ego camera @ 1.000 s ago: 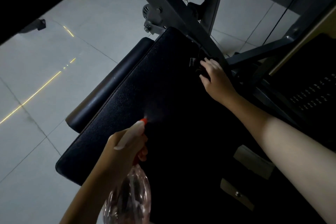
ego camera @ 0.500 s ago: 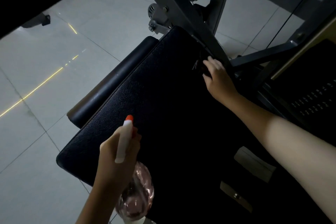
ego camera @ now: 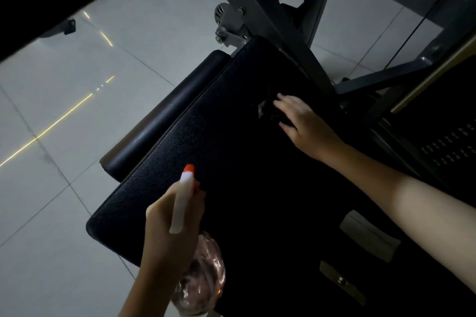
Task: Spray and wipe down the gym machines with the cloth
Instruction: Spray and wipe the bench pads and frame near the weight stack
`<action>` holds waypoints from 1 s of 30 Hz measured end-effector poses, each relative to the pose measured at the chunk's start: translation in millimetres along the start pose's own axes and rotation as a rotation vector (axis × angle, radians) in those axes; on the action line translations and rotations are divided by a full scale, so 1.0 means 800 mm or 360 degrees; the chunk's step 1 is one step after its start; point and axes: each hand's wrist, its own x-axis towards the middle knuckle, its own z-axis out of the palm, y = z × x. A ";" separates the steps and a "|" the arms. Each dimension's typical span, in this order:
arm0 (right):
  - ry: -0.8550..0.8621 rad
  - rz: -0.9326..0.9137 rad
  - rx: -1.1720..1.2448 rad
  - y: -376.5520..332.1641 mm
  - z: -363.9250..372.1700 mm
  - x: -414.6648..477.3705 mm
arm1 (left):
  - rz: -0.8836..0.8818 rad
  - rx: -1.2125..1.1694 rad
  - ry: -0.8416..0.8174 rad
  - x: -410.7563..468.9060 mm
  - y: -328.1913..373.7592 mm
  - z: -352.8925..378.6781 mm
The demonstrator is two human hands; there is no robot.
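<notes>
A black padded seat (ego camera: 206, 152) of a gym machine fills the middle of the view. My left hand (ego camera: 167, 234) grips a clear pinkish spray bottle (ego camera: 201, 280) with a white trigger head and red nozzle (ego camera: 188, 169), held over the pad's near left corner. My right hand (ego camera: 306, 123) lies flat on a dark cloth (ego camera: 268, 110) on the pad's far part, close to the grey frame. Most of the cloth is hidden under the fingers and blends into the dark pad.
A grey steel frame (ego camera: 278, 31) crosses diagonally behind the pad, with a bracket (ego camera: 229, 26) at its left. A black roller pad (ego camera: 164, 118) lies along the seat's left side. Pale floor tiles (ego camera: 64, 110) spread to the left. A perforated dark panel (ego camera: 450, 147) stands at right.
The spray mist has stopped and my left hand has tilted the bottle's nozzle upward. My right hand has slid with the cloth from the frame edge inward onto the pad.
</notes>
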 end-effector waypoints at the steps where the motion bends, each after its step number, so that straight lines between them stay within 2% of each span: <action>1: 0.0100 0.0057 -0.0029 0.002 0.001 0.010 | 0.0007 0.0010 0.0008 0.001 0.000 -0.001; 4: 0.0478 0.0386 0.0060 -0.017 0.009 0.059 | 0.0002 0.0040 0.0024 0.008 -0.004 -0.003; 6: 0.0510 0.0654 0.0226 -0.037 0.009 0.096 | 0.0010 0.0096 0.0034 0.011 -0.006 -0.004; 7: 0.0483 0.0688 0.0246 -0.045 0.010 0.107 | 0.0021 0.0110 0.0048 0.012 -0.006 -0.004; 9: 0.0380 0.0496 0.0166 -0.056 0.017 0.106 | 0.0011 0.0111 0.0046 0.012 -0.006 -0.004; 12: 0.0110 -0.0016 0.0046 -0.049 0.022 0.054 | 0.0037 0.0155 0.0038 0.011 -0.008 -0.003; 14: 0.0098 -0.0141 -0.0084 -0.024 0.015 0.024 | 0.0051 0.0201 0.0038 0.012 -0.009 -0.003; 17: 0.0309 0.0169 -0.0173 -0.008 0.006 0.027 | 0.0027 0.0199 0.0010 0.014 -0.008 -0.004; 19: 0.0443 0.0437 -0.0107 -0.029 0.010 0.060 | 0.0027 0.0173 0.0009 0.015 -0.008 -0.005; 21: 0.0399 0.0528 -0.0005 -0.058 0.015 0.099 | 0.0072 0.0199 0.0021 0.015 -0.010 -0.006; 23: 0.0267 0.0335 0.0055 -0.089 0.028 0.122 | 0.0107 0.0230 0.0034 0.014 -0.013 -0.005; 26: 0.0000 -0.0124 0.0070 -0.117 0.050 0.100 | 0.0138 0.0294 0.0051 0.014 -0.015 -0.004; 30: -0.0171 -0.0358 0.0030 -0.076 0.033 0.040 | 0.0162 0.0341 0.0057 0.012 -0.013 -0.006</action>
